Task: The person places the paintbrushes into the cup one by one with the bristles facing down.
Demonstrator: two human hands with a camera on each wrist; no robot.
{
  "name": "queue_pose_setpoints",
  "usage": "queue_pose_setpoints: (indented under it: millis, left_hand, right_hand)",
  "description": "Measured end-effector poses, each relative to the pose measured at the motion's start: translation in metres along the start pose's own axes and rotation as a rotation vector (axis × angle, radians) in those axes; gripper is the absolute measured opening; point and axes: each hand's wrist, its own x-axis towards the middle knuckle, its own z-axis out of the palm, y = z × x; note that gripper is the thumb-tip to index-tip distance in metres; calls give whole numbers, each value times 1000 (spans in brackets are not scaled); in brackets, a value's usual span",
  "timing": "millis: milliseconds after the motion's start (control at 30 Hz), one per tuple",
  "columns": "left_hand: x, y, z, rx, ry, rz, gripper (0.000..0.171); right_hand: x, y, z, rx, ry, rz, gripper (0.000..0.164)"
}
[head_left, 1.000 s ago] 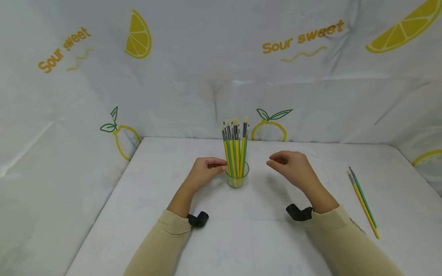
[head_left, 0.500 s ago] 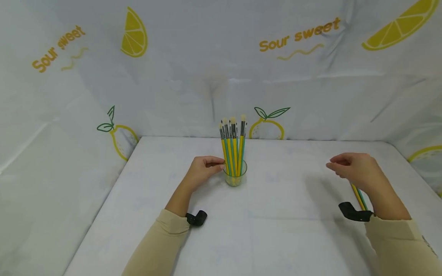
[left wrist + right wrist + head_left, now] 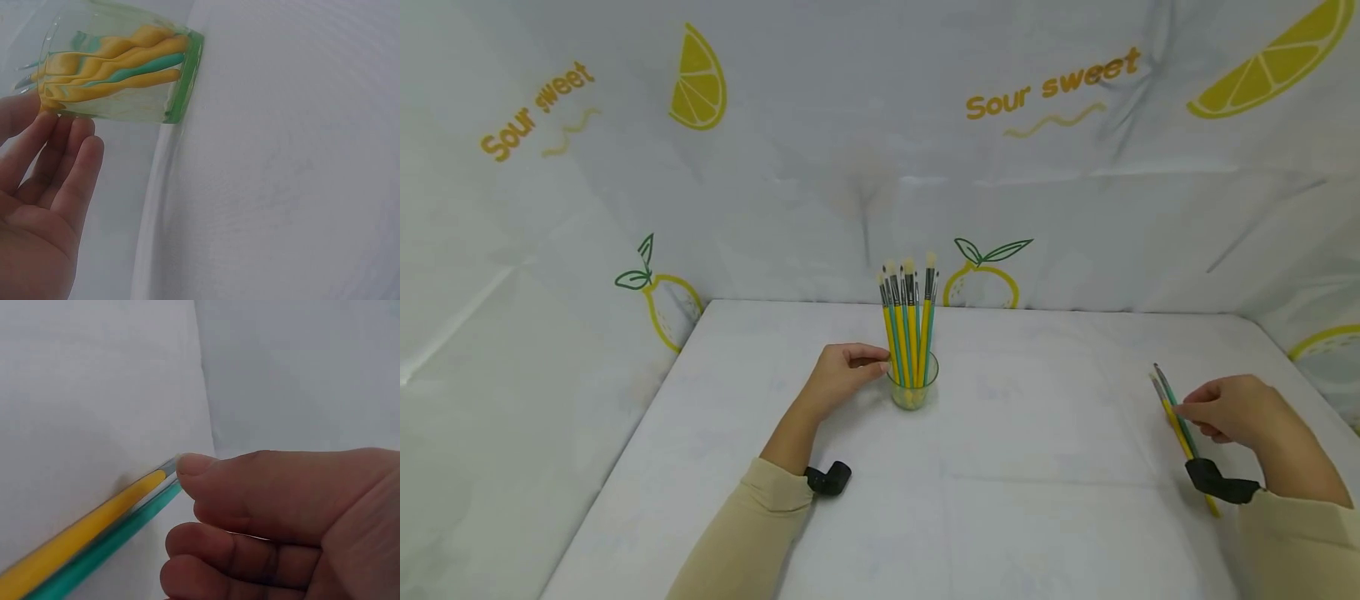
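Note:
A small clear green glass (image 3: pixel 912 398) holds several paintbrushes (image 3: pixel 910 329) with yellow and teal handles, bristles up. My left hand (image 3: pixel 842 375) pinches the rim of the glass; in the left wrist view, its thumb and fingertips meet there. My right hand (image 3: pixel 1243 412) is over two paintbrushes lying side by side at the right, one yellow (image 3: pixel 1177 432) and one teal (image 3: pixel 1184 429). In the right wrist view, the thumb tip is in front of their metal ferrules, and the other fingers are loosely curled. The index fingertip is hidden there.
A white cloth (image 3: pixel 1037 517) covers the table. Behind it hangs a white backdrop (image 3: pixel 820 150) printed with lemons and "Sour sweet". A black wrist-worn piece (image 3: pixel 829 479) sits at my left cuff, and another black wrist piece (image 3: pixel 1221 483) at my right.
My right hand has moved from beside the glass far to the right, then down and nearer to the two lying brushes. The left hand stays at the glass. Both lying brushes keep their place.

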Motion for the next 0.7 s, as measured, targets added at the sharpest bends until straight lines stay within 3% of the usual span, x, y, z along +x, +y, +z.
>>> queue_pose_setpoints:
  millis: [333,700]
  left_hand:
    - [0,-1,2,-4,-2,-4,21]
    - [0,0,0,-6,-8,-10,24]
  right_hand:
    - [6,11,13,60,-23,48,41]
    - [6,4,15,46,-26,14,36]
